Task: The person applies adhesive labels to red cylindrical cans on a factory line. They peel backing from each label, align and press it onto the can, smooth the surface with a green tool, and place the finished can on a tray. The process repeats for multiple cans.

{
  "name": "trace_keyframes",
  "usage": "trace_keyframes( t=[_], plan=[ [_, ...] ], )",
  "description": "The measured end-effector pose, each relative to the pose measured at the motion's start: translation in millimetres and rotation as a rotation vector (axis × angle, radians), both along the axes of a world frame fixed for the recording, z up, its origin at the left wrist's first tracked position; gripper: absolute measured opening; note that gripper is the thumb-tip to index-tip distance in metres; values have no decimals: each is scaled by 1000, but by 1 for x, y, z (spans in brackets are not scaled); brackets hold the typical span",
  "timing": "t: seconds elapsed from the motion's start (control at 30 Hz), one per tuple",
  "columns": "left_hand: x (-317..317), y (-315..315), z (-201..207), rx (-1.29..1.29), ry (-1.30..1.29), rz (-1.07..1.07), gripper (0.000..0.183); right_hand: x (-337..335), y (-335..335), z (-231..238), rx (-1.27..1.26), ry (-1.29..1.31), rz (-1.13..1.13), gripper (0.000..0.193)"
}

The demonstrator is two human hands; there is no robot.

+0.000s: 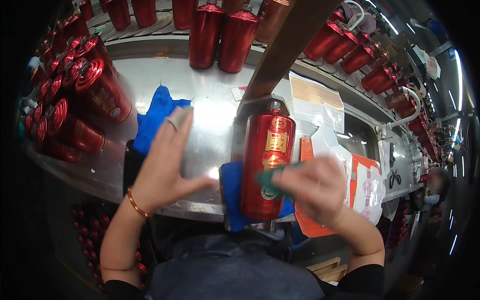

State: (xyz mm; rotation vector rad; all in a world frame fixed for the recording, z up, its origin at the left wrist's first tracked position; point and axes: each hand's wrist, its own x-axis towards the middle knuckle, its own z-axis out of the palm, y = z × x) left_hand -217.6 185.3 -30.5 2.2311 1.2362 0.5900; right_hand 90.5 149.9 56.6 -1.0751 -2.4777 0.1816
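Observation:
A glossy red bottle with gold characters and a pale round emblem lies on its back in front of me, neck pointing away. Under it is a blue cloth at the bench's near edge. Blurred by motion, my right hand pinches a small flat green piece over the lower part of the bottle's face; whether the two touch I cannot tell. To the bottle's left, my left hand is raised with fingers stretched and thumb apart, holding nothing. One of its fingertips wears a pale covering.
Another blue cloth lies beyond my left hand. Red bottles crowd the left; two red bottles stand behind. A slanted brown post rises beside the bottle. Sticker sheets, a printed sheet and scissors are right.

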Motion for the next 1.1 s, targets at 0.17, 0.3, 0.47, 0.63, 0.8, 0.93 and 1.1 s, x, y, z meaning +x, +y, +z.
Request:
trace_keyframes(
  t=[0.17,0.3,0.47,0.63,0.8,0.93,1.1],
  plan=[
    [-37,35,-45,32,339,180,88,-12,-67,3,-456,263,142,29],
    [-52,50,-73,123,352,163,67,-4,-41,-28,-699,617,-566,19],
    [-65,77,-80,162,174,243,23,-11,-41,-53,-801,938,-866,20],
    [-6,70,-10,167,-389,207,21,-19,-59,-73,-739,885,-875,17],
    [73,53,12,298,-422,-378,29,-7,-56,-55,-637,1000,-906,14],
    [80,-1,14,235,-338,-672,17,4,-74,-49,-513,1005,-938,12],
    [76,-35,12,262,-287,-499,33,20,-98,-57,-471,1121,-971,13]
  ],
)
